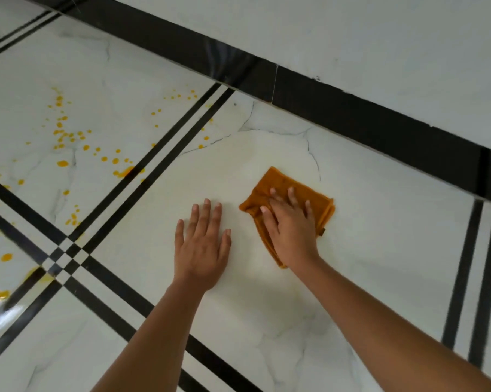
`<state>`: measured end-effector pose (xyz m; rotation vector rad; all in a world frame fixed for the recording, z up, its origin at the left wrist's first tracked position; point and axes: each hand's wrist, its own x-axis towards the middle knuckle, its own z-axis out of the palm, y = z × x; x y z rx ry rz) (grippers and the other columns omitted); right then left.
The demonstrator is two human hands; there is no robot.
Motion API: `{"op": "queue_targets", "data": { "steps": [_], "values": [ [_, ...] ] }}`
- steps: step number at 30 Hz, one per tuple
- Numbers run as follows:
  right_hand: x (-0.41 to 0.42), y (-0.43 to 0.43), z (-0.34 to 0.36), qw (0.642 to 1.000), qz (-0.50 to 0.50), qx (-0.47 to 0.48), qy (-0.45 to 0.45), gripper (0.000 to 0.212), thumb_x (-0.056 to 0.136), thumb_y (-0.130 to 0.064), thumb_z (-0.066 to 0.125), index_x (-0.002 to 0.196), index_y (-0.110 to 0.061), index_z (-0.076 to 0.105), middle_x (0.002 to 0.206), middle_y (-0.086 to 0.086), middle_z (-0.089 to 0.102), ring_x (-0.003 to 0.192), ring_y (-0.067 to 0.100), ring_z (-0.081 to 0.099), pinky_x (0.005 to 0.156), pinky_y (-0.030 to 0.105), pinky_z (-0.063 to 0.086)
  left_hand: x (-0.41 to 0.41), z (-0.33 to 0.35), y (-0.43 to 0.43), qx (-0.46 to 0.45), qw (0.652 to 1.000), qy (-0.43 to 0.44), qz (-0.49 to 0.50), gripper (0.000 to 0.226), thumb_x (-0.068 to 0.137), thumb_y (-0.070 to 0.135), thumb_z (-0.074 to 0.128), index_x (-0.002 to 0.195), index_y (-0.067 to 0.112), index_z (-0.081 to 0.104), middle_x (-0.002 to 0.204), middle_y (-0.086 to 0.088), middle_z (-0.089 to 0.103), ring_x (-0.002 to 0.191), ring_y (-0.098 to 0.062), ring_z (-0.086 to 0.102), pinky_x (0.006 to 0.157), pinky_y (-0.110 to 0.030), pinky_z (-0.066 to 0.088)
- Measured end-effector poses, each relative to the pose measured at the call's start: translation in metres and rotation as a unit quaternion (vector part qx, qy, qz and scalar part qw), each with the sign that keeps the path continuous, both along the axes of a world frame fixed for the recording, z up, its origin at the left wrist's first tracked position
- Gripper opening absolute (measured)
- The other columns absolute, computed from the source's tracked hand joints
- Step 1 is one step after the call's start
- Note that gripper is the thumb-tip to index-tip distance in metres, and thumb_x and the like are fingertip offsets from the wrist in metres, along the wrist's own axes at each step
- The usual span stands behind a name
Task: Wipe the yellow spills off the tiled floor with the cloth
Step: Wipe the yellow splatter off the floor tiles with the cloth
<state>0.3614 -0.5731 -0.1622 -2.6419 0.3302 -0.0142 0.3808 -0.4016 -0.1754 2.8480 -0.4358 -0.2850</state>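
Cloth (pixel 288 193), an orange-brown folded rag, lies flat on the pale marbled tile near the middle of the view, its long axis running roughly from eleven o'clock to five o'clock, one corner pointing up toward the black skirting band (pixel 351 114). The right hand (pixel 291 224) lies palm-down on it with fingers spread, pressing it to the floor rather than pinching it; no fingers curl round an edge, so the hold is a flat press. The left hand (pixel 203 244) rests open on bare tile just beside the cloth at nine o'clock from it, fingers extended, holding nothing, apparently bracing the body. The tile under both hands shows no drops, only a faint dull film. The yellow spills (pixel 68 137) lie well apart from the cloth, toward nine and ten o'clock, across the double black inlay lines (pixel 165 154); more blotches sit along the left edge near eight o'clock, and a few small specks lie close to the lines at about eleven o'clock. Judged from this, the next stroke would carry the cloth leftward over the inlay, and the bracing hand stands right in that path, so it would likely have to shift first. The left hand is nearer the spills, yet the right one has the cloth.
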Motion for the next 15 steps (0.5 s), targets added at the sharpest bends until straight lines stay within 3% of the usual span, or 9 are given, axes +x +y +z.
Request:
{"op": "queue_targets", "data": {
  "steps": [1,2,3,6,8,9,11,13,15],
  "values": [
    [-0.005,0.006,0.011,0.997,-0.020,0.077,-0.020,0.043,0.098,-0.041,0.027,0.111,-0.019,0.062,0.105,0.004,0.069,0.114,0.028,0.056,0.102,0.045,0.034,-0.002,0.001,0.001,-0.004,1.000,-0.001,0.008,0.069,0.082,0.054,-0.008,0.146,0.027,-0.009,0.157,0.003,-0.006,0.143,-0.014,-0.010,0.113,-0.037,-0.008],
    [-0.007,0.007,0.022,0.986,-0.047,0.154,-0.043,0.032,0.100,-0.036,0.033,0.096,-0.019,0.059,0.079,-0.002,0.065,0.091,0.024,0.060,0.088,0.039,0.041,-0.003,0.002,0.001,-0.007,1.000,-0.002,0.012,0.071,0.082,0.054,-0.008,0.147,0.026,-0.006,0.157,0.003,-0.006,0.143,-0.014,-0.009,0.113,-0.036,-0.008],
    [-0.005,0.003,0.035,0.966,-0.090,0.239,-0.047,0.026,0.101,-0.032,0.037,0.087,-0.019,0.055,0.068,-0.006,0.056,0.078,0.021,0.057,0.076,0.032,0.041,-0.004,0.003,0.002,-0.010,1.000,-0.001,0.012,0.071,0.082,0.055,-0.007,0.148,0.026,-0.005,0.157,0.004,-0.006,0.143,-0.014,-0.009,0.113,-0.036,-0.009],
    [0.001,-0.024,0.074,0.839,-0.201,0.506,0.030,0.021,0.098,-0.034,0.044,0.092,-0.022,0.060,0.089,-0.002,0.063,0.090,0.019,0.060,0.081,0.033,0.047,-0.005,0.006,0.002,-0.018,1.000,-0.002,0.002,0.071,0.083,0.056,-0.006,0.148,0.027,-0.004,0.157,0.004,-0.006,0.143,-0.012,-0.010,0.113,-0.036,-0.008],
    [0.003,-0.047,0.087,0.785,-0.211,0.576,0.084,0.021,0.097,-0.035,0.046,0.106,-0.023,0.060,0.108,0.001,0.065,0.102,0.021,0.060,0.087,0.040,0.049,-0.004,0.007,0.000,-0.017,1.000,0.004,-0.006,0.072,0.082,0.057,-0.007,0.147,0.027,-0.006,0.156,0.004,-0.008,0.142,-0.012,-0.013,0.113,-0.036,-0.009],
    [0.002,-0.055,0.088,0.791,-0.213,0.565,0.092,0.025,0.097,-0.033,0.046,0.114,-0.020,0.060,0.114,0.002,0.064,0.105,0.022,0.060,0.088,0.041,0.049,-0.004,0.008,-0.001,-0.016,1.000,0.006,-0.007,0.073,0.081,0.057,-0.008,0.147,0.027,-0.006,0.156,0.004,-0.008,0.142,-0.012,-0.013,0.113,-0.036,-0.009],
    [0.001,-0.065,0.079,0.847,-0.238,0.472,0.062,0.031,0.098,-0.027,0.046,0.126,-0.017,0.056,0.126,0.004,0.059,0.115,0.024,0.056,0.095,0.041,0.047,-0.003,0.007,-0.004,-0.013,1.000,0.006,-0.008,0.073,0.081,0.057,-0.008,0.147,0.027,-0.006,0.157,0.004,-0.008,0.142,-0.013,-0.012,0.113,-0.036,-0.009],
    [-0.006,-0.063,0.064,0.928,-0.235,0.288,0.010,0.040,0.099,-0.027,0.043,0.138,-0.017,0.044,0.141,0.004,0.047,0.130,0.025,0.043,0.107,0.038,0.035,-0.003,0.006,-0.005,-0.011,1.000,0.006,-0.013,0.073,0.081,0.057,-0.008,0.147,0.026,-0.006,0.157,0.003,-0.007,0.143,-0.014,-0.011,0.113,-0.037,-0.008],
    [-0.005,-0.051,0.046,0.990,-0.120,0.071,-0.006,0.048,0.100,-0.033,0.036,0.146,-0.018,0.031,0.152,0.006,0.031,0.142,0.025,0.024,0.113,0.039,0.022,-0.004,0.001,-0.005,0.000,1.000,0.007,-0.019,0.073,0.082,0.056,-0.008,0.147,0.025,-0.006,0.157,0.003,-0.006,0.143,-0.015,-0.011,0.113,-0.037,-0.007]
  ]
}}
